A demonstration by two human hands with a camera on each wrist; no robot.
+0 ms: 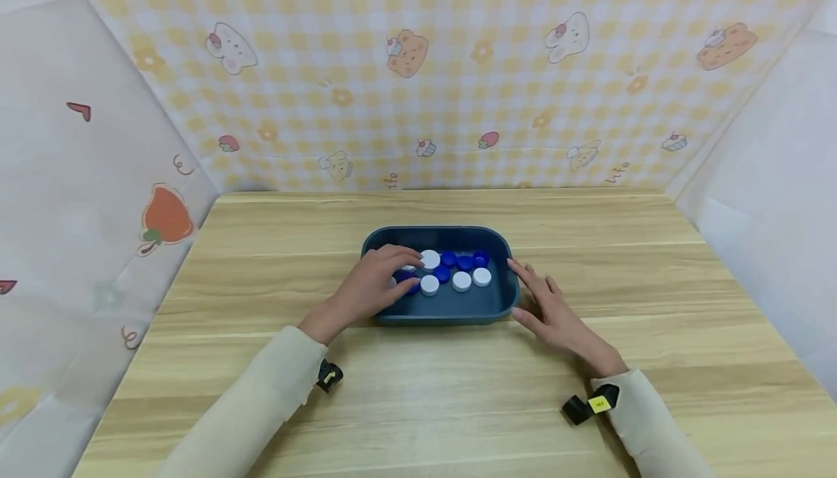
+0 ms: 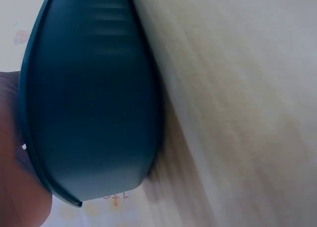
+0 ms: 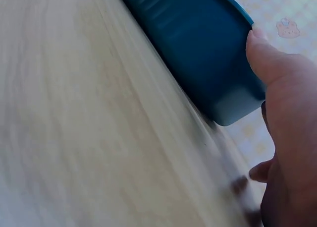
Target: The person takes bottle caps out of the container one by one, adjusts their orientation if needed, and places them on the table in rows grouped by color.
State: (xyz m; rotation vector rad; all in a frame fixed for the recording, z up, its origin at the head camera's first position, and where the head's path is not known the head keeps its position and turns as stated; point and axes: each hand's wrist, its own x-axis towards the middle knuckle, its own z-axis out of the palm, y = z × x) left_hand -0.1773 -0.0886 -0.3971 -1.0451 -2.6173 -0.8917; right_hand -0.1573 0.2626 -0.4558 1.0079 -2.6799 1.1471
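Observation:
A dark teal rectangular tray stands in the middle of the table and holds several white bottle caps and blue bottle caps. Over its left end reaches my left hand, thumb and fingers spread apart above the caps there and partly covering them. At the right end, my right hand rests its fingertips against the rim, fingers fairly straight. The right wrist view has that thumb at the tray's edge. The left wrist view is mostly filled by the tray's outer wall.
The wooden table stretches around the tray on all sides. Behind it hangs a yellow checked cloth with cartoon prints, and pale cloths stand at the sides. Each wrist carries a small black camera.

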